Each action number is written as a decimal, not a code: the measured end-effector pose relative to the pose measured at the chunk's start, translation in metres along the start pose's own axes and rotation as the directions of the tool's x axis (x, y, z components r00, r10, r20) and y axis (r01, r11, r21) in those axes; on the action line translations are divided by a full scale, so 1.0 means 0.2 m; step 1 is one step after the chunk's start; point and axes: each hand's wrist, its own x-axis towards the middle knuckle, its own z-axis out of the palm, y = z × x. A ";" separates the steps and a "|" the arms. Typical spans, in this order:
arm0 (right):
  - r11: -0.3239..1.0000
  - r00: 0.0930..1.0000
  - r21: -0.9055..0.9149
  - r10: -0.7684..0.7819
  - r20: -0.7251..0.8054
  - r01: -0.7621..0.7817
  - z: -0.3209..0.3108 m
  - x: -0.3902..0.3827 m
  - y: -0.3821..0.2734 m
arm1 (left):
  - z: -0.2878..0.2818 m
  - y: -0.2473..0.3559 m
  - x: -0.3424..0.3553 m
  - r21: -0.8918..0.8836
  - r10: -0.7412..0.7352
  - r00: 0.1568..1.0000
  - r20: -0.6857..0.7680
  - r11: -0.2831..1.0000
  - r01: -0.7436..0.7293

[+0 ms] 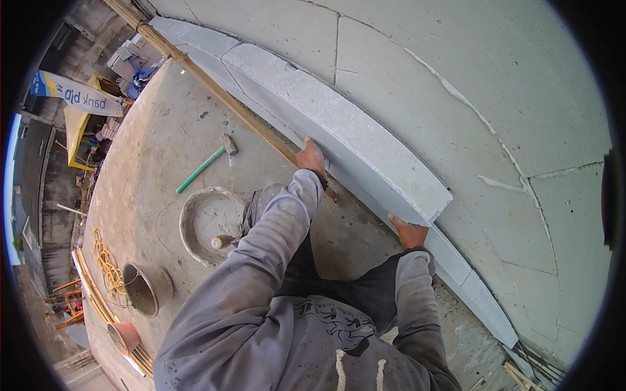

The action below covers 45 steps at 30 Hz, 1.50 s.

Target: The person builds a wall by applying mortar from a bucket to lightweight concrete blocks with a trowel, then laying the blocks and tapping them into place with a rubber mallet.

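Observation:
A long, pale grey lightweight concrete block (pixel 352 130) rests on a low course of similar blocks (pixel 450 260), alongside a tall block wall. My left hand (pixel 312 158) grips its near side, thumb up against the face, with the other fingers mostly hidden. At the block's right end, my right hand (pixel 409 232) grips the lower corner, its thumb lying on the face. A wooden batten (pixel 215 88) runs diagonally past my left hand.
On the concrete floor to the left lie a hammer (pixel 207 168) with a green handle and a round mortar basin (pixel 189 225) holding a wooden-handled tool (pixel 223 242). Farther left are a bucket (pixel 156 293), a smaller reddish bucket (pixel 124 337), yellow rope (pixel 106 260) and wood strips (pixel 98 293).

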 end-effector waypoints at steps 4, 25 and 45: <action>0.991 1.000 0.130 0.023 -0.004 -0.022 0.02 0.01 0.02 | 0.00 0.00 0.02 -0.059 0.007 1.000 -0.008 0.998 -0.008; 0.984 0.999 0.177 -0.025 -0.028 0.029 0.03 0.03 0.07 | -0.01 0.10 -0.15 -0.190 -0.014 0.992 0.127 0.981 0.038; 0.990 0.991 0.033 -0.136 0.012 0.136 0.02 0.04 0.10 | -0.03 0.71 -0.26 -0.165 0.429 0.903 -0.009 0.890 -0.424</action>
